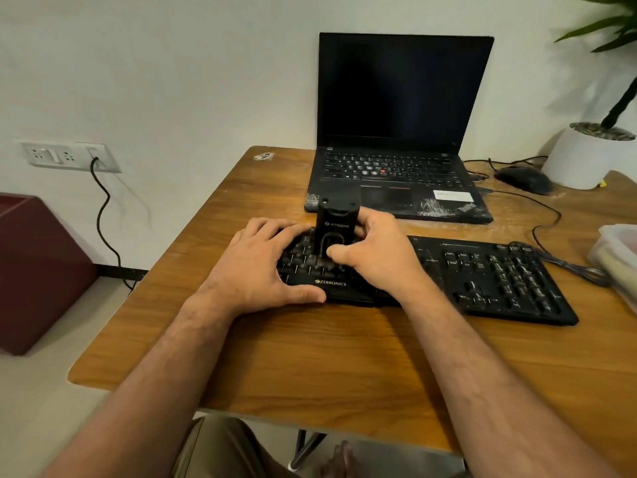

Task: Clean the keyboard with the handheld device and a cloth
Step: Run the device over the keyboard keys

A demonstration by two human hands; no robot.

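Note:
A black keyboard (489, 274) lies across the wooden table (310, 357). A black handheld device (336, 224) stands upright on the keys left of the keyboard's middle. My right hand (374, 251) grips the device from the right, thumb across its lower front. My left hand (262, 263) rests flat on the keyboard's left end, fingers spread over the keys and thumb along the front edge. No cloth is in view.
An open black laptop (400, 132) with a dark screen stands behind the keyboard. A mouse (524, 179) and a white plant pot (582, 157) sit at the back right. A plastic container (617, 257) is at the right edge. A wall socket (69, 157) with a cable is at the left.

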